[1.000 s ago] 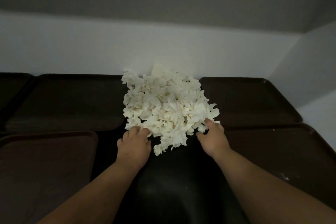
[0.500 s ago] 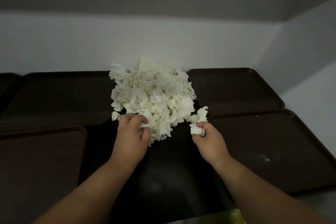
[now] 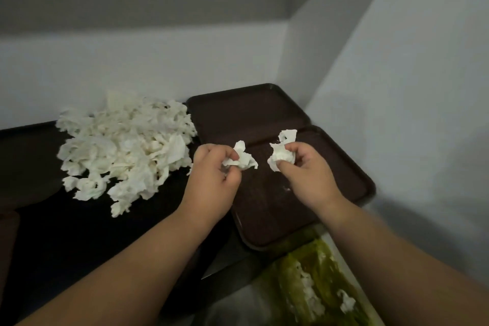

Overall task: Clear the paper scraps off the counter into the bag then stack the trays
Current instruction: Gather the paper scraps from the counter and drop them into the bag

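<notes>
A heap of white paper scraps [image 3: 124, 145] lies on the dark counter at the left. My left hand [image 3: 211, 180] is closed around a small wad of scraps [image 3: 242, 160], held above the near right tray [image 3: 267, 219]. My right hand [image 3: 307, 174] grips another wad [image 3: 281, 156] over the same brown tray. A second brown tray [image 3: 243, 111] lies behind it against the wall. Below the counter's right end hangs a yellow-green bag [image 3: 315, 272] with a few white scraps inside.
The black counter [image 3: 66, 233] runs left, with part of another brown tray [image 3: 8, 241] at the left edge. White walls close the back and right side, meeting in a corner behind the trays.
Both hands have lifted off the heap with scraps and swung right, over the near right tray. The view has turned right and down, bringing the bag into sight.
</notes>
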`<state>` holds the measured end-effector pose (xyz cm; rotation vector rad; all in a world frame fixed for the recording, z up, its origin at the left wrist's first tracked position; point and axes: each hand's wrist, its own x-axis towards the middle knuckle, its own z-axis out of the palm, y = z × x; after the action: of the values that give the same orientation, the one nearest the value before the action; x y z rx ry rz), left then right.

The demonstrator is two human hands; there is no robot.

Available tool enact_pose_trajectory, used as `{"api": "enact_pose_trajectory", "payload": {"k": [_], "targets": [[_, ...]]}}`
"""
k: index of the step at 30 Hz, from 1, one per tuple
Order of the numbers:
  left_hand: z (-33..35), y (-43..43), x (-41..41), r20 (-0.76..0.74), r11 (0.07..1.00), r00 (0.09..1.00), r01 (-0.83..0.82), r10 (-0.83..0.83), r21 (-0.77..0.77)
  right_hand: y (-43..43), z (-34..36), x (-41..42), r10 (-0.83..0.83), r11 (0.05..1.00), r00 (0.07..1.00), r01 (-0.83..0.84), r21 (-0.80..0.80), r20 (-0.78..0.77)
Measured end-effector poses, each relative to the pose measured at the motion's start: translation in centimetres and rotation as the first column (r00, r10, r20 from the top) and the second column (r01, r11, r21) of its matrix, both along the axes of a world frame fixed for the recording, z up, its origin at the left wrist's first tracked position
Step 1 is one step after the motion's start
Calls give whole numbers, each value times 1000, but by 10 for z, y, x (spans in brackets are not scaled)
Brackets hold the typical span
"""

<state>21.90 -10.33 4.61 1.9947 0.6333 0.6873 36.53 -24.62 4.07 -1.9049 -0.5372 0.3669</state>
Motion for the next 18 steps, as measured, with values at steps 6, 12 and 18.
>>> {"api": "enact_pose_trajectory", "payload": {"k": [6, 12, 18], "targets": [[7, -64, 45, 16, 996, 997, 76, -75, -40, -91, -8, 36, -183, 983, 983, 183, 23, -27], [-7, -118, 72, -29, 982, 985, 168, -171, -82, -188, -40, 41, -337, 938, 941, 332, -100, -40], [-29, -160, 92, -137, 936, 929, 328, -345, -129, -246, -106, 39, -394, 889, 909, 339, -308, -139]]}}
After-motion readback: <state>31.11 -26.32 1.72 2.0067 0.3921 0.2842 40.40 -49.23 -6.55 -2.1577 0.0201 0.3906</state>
